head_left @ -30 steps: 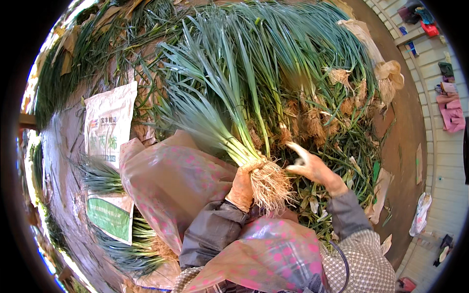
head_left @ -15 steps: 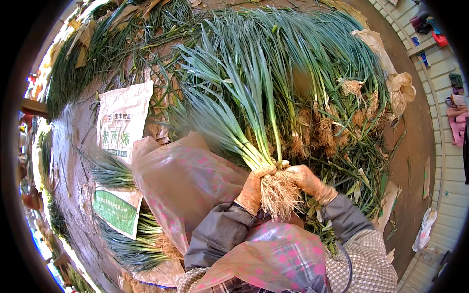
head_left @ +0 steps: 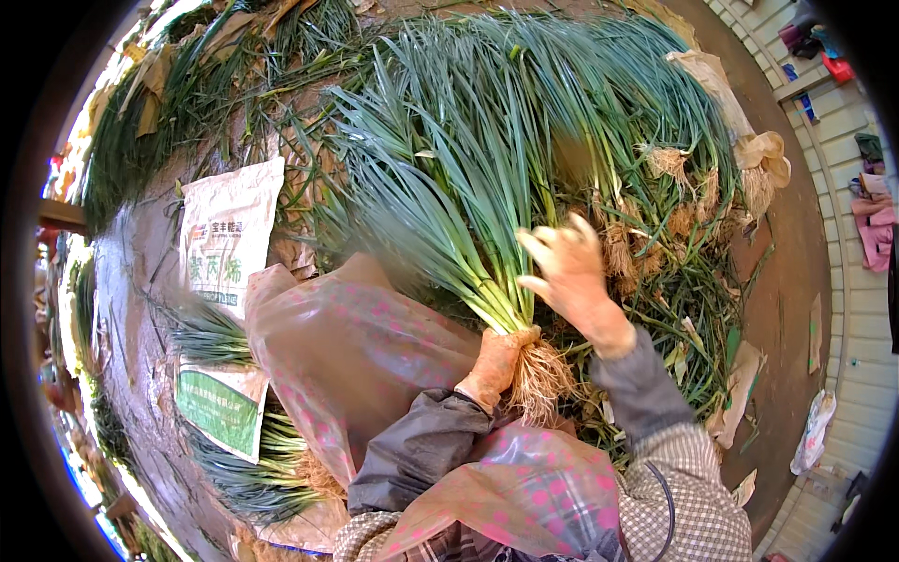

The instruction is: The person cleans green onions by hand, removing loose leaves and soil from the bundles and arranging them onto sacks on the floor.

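My left hand (head_left: pixel 493 366) is wrapped round the root end of a bunch of green garlic (head_left: pixel 501 304). The bunch leans up and to the left with its long flat leaves fanned out, and its pale, stringy roots (head_left: pixel 543 383) hang out past the hand. Beside the stems, a little above that grip, my right hand (head_left: pixel 567 272) is raised with its fingers spread and nothing visible in them. Behind it lies a large heap of the same plants (head_left: pixel 609 103), with roots toward me.
A pink-dotted plastic sheet (head_left: pixel 365 347) covers my lap. To the left are a white printed sack (head_left: pixel 229 234), a green-and-white sack (head_left: pixel 222 407) and a stacked bundle (head_left: pixel 272 468). Loose leaves (head_left: pixel 655 318) litter the ground at right, before a pale panelled wall (head_left: pixel 857 318).
My right hand has let go of the bunch's root end and risen up along the stems, its fingers opening. My left hand keeps its grip, and the bunch looks fuller.
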The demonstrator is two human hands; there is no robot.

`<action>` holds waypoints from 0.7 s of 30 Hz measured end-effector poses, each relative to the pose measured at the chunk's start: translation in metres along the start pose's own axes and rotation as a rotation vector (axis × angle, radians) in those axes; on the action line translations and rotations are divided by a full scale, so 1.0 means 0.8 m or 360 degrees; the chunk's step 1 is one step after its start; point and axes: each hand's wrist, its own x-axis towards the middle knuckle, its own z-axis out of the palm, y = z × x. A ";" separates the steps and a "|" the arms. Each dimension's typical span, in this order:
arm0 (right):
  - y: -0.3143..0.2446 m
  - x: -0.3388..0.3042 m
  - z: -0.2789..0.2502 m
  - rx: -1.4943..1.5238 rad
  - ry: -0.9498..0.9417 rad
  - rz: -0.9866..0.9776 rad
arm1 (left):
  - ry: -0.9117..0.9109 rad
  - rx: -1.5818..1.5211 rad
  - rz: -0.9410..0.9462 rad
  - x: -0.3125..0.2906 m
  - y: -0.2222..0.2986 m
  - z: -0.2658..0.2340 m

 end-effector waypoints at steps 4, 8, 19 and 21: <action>-0.003 0.090 0.074 -0.0343 -0.0496 -0.0387 | 0.0039 0.0061 0.0005 -0.003 0.006 0.007; 0.005 0.124 0.098 -0.0668 0.0008 -0.0645 | 0.0041 0.0017 -0.0010 0.006 -0.002 -0.009; 0.173 0.042 -0.049 0.1318 0.0503 0.1046 | -0.0553 -0.0907 -0.0137 -0.039 0.069 0.002; 0.148 0.025 0.039 0.0853 -0.0322 0.1162 | -0.0633 -0.0682 -0.0154 -0.032 0.062 0.014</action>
